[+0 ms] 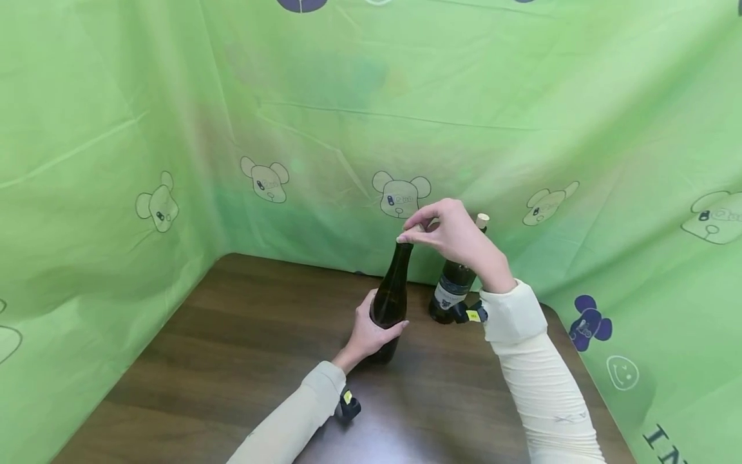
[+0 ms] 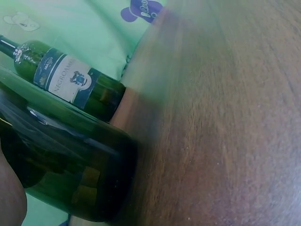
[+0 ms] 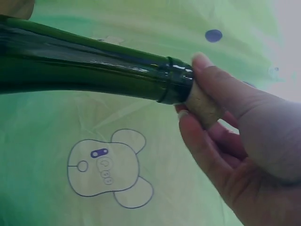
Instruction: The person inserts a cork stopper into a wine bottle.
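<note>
A dark green wine bottle (image 1: 391, 290) stands slightly tilted on the table. My left hand (image 1: 368, 334) grips its body, with the thumb across the near side. At the top, my right hand (image 1: 458, 238) pinches a cork (image 3: 203, 107) between thumb and fingers. The cork sits at the bottle mouth, its lower end against or inside the rim; how deep it goes cannot be seen. Behind and to the right is a second wine bottle (image 1: 454, 283) with a blue and white label (image 2: 70, 77). A pale cork (image 1: 482, 220) tops that bottle, partly behind my right hand.
The brown wooden table (image 1: 261, 322) reaches back to a green cloth (image 1: 324, 154) printed with bear heads, which hangs along the back and both sides. Black wrist-worn devices show at my left wrist (image 1: 350, 406) and right wrist (image 1: 472, 314).
</note>
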The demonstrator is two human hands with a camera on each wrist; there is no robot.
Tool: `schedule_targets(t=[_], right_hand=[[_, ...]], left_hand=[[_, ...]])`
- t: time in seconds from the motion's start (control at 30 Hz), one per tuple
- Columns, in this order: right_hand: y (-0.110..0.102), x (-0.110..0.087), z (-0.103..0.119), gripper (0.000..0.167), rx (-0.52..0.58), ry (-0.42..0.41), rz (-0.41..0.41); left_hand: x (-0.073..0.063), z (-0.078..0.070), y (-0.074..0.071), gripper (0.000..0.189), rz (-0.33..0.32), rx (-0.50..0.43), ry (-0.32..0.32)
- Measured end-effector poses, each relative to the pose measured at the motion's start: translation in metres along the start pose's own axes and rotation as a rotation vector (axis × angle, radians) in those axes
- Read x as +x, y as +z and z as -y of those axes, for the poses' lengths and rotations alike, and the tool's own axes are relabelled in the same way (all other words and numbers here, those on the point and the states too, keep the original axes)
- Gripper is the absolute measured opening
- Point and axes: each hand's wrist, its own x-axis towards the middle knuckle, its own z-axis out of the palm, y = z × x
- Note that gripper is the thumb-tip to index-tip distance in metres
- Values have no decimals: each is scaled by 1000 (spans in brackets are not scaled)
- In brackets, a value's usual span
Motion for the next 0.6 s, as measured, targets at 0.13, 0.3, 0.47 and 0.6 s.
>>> schedule_targets(t=[0.13, 0.3, 0.47, 0.6], right_hand=[[-5, 5, 5, 13, -50, -63, 98], [-11, 10, 11, 15, -125, -74, 208], [-13, 11, 14, 25, -144, -41, 311], [-16, 9, 13, 30, -88, -40, 334]], left_hand=[[0, -1, -1, 60, 1, 10, -10], [1, -3, 0, 62, 15, 30, -25], [1, -10, 0, 64, 22, 24, -39], [-1, -3, 1, 64, 25, 13, -42]])
